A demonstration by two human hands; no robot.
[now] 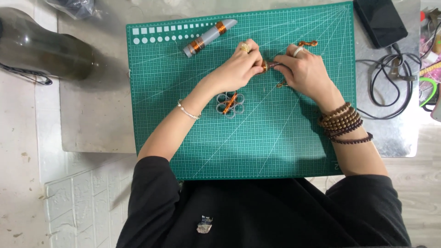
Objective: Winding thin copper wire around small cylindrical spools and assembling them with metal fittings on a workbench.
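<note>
Over the far middle of the green cutting mat (183, 133), my left hand (239, 69) and my right hand (305, 71) meet. Together they pinch a small piece wound with copper wire (267, 65) between their fingertips. The left hand wears a gold ring and a thin silver bracelet; the right wears a white ring and several dark bead bracelets. A grey flower-shaped ring part (230, 104) wrapped with copper wire lies on the mat just below my left wrist. A grey tube (209, 37) with copper windings rests at the mat's far left. A small copper wire curl (308, 43) sits beyond my right hand.
A dark bottle-shaped thing (41, 48) lies at the far left on the grey tabletop. A black flat device (380, 20) and looped black cables (390, 87) sit to the right of the mat. Colourful clutter lines the right edge.
</note>
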